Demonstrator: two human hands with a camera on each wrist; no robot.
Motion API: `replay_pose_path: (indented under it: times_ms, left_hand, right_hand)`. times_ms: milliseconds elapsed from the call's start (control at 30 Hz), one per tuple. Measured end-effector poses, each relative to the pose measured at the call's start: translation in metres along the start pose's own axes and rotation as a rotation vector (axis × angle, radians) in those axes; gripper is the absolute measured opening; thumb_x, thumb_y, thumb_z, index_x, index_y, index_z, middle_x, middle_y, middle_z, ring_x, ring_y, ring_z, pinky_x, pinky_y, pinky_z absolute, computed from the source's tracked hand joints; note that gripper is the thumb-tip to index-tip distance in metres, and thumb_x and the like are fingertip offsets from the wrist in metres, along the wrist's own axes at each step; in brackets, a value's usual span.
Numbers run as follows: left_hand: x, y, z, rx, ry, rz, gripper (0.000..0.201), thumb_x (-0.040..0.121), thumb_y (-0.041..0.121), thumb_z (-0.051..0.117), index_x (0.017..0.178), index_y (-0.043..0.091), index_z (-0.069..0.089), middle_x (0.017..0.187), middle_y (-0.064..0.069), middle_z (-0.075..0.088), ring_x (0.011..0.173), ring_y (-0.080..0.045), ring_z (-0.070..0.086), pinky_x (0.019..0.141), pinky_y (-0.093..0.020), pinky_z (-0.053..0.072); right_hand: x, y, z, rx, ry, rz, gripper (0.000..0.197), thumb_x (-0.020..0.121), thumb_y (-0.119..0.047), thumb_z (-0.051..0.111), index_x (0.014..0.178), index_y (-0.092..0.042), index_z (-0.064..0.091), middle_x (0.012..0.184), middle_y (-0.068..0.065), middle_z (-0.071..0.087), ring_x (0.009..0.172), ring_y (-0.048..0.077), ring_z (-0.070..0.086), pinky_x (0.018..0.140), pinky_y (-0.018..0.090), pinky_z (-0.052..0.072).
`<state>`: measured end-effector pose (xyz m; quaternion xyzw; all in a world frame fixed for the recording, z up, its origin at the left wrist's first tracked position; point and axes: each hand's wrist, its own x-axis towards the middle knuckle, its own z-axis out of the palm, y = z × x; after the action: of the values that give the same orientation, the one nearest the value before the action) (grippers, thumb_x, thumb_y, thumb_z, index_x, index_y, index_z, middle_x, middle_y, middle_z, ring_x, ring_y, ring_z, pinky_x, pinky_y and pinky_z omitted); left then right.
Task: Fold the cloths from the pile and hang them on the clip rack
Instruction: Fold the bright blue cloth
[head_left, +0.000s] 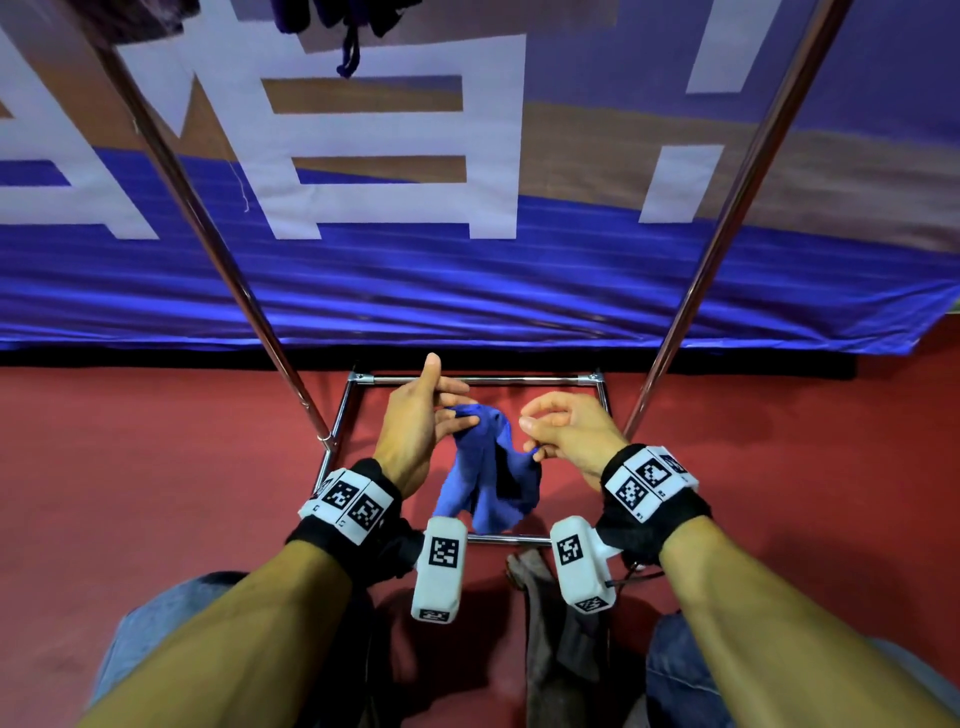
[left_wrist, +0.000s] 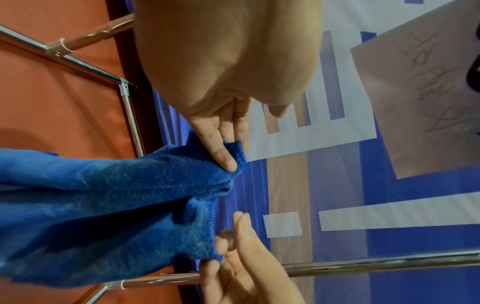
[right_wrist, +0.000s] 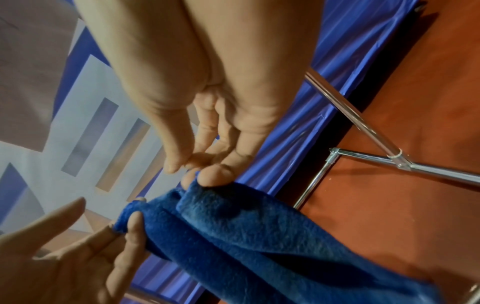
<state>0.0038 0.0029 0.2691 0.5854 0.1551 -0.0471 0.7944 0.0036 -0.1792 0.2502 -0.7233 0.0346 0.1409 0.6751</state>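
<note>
Red floor (head_left: 156, 467), hands pinching blue cloth (head_left: 488, 467), rack top apparently cropped

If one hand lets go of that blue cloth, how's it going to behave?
Probably floppy: the blue cloth sags between the left hand and right hand. Its fleecy pile likely grips fingers rather than slips. Seems light, since fingertip pinches hold it.

red floor (head_left: 156, 467), blue banner (head_left: 467, 280) with white lettering behind, black strip along its base
</note>
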Motion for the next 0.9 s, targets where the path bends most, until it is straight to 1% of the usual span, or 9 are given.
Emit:
replay_pose_path:
  times_ms: [67,133,233,400,500,600,733,800,900]
  left_hand:
    - [0.0,0.0,0.001,0.004,0.009,0.0,0.054,0.099,0.048,0.042,0.083,0.001,0.062,0.062,-0.006,0.06,0.053,-0.014,0.061,0.056,-0.021,0.054]
    - [0.002,0.0,0.0,-0.019,0.028,0.018,0.053,0.1,0.046,0.042,0.084,-0.001,0.062,0.063,-0.006,0.055,0.056,-0.014,0.059,0.06,-0.022,0.056]
    - [0.004,-0.001,-0.001,-0.032,0.044,0.035,0.051,0.1,0.044,0.043,0.086,-0.001,0.061,0.063,-0.005,0.053,0.058,-0.014,0.058,0.062,-0.023,0.057]
    - [0.004,-0.003,0.0,-0.025,0.034,0.049,0.048,0.1,0.042,0.045,0.082,0.001,0.062,0.075,-0.007,0.06,0.062,-0.015,0.06,0.065,-0.025,0.058]
    - [0.005,-0.004,0.0,-0.007,0.039,0.069,0.045,0.099,0.042,0.047,0.087,0.001,0.063,0.091,-0.011,0.06,0.07,-0.02,0.059,0.068,-0.027,0.06]
    - [0.004,-0.004,0.001,-0.018,0.008,0.035,0.047,0.099,0.043,0.046,0.091,-0.001,0.061,0.083,-0.014,0.056,0.067,-0.021,0.061,0.066,-0.026,0.06]
    - [0.0,-0.007,0.003,0.018,-0.086,-0.028,0.043,0.099,0.036,0.049,0.101,-0.005,0.062,0.074,-0.014,0.058,0.066,-0.021,0.065,0.072,-0.029,0.058]
    - [-0.002,-0.008,0.005,0.005,-0.106,-0.023,0.025,0.099,0.021,0.052,0.093,-0.001,0.062,0.07,-0.011,0.054,0.066,-0.018,0.062,0.074,-0.031,0.059]
    - [-0.002,-0.009,0.006,0.007,-0.123,-0.028,0.016,0.096,0.003,0.047,0.097,-0.003,0.061,0.07,-0.011,0.053,0.067,-0.019,0.065,0.081,-0.034,0.058]
  right_hand:
    - [0.001,0.001,-0.001,-0.026,0.018,-0.009,0.015,0.082,0.002,0.07,0.081,-0.009,0.061,0.059,0.006,0.058,0.047,0.011,0.055,0.048,0.02,0.049]
    - [0.005,0.005,-0.004,-0.182,0.021,-0.003,0.025,0.071,0.0,0.081,0.084,-0.015,0.065,0.061,0.0,0.056,0.051,0.009,0.052,0.057,0.023,0.048]
    - [0.009,0.01,-0.005,-0.351,0.046,0.059,0.042,0.062,0.014,0.077,0.082,-0.021,0.066,0.066,-0.002,0.053,0.056,0.009,0.05,0.063,0.027,0.048]
    - [0.009,0.013,-0.004,-0.336,0.039,0.046,0.035,0.068,0.014,0.07,0.076,-0.021,0.066,0.062,0.002,0.064,0.059,0.015,0.057,0.064,0.028,0.051]
    - [0.005,0.009,-0.001,-0.175,0.041,0.053,0.033,0.077,0.014,0.062,0.08,-0.018,0.059,0.062,0.008,0.06,0.053,0.018,0.05,0.047,0.021,0.044]
    - [0.003,0.002,0.0,-0.01,0.045,0.03,0.031,0.085,0.014,0.051,0.084,-0.016,0.058,0.063,0.009,0.053,0.046,0.016,0.041,0.034,0.018,0.032]
    - [-0.004,-0.009,0.001,0.118,-0.042,0.029,0.03,0.089,0.012,0.045,0.089,-0.008,0.068,0.069,0.007,0.059,0.052,0.011,0.051,0.039,0.018,0.034]
    - [-0.005,-0.013,0.0,0.096,-0.068,0.027,0.033,0.088,0.013,0.043,0.094,-0.006,0.07,0.079,0.009,0.065,0.061,0.011,0.054,0.044,0.018,0.037]
    - [-0.004,-0.011,0.001,0.045,-0.073,-0.003,0.046,0.079,0.021,0.041,0.098,-0.007,0.071,0.088,0.005,0.07,0.066,0.009,0.058,0.055,0.017,0.044]
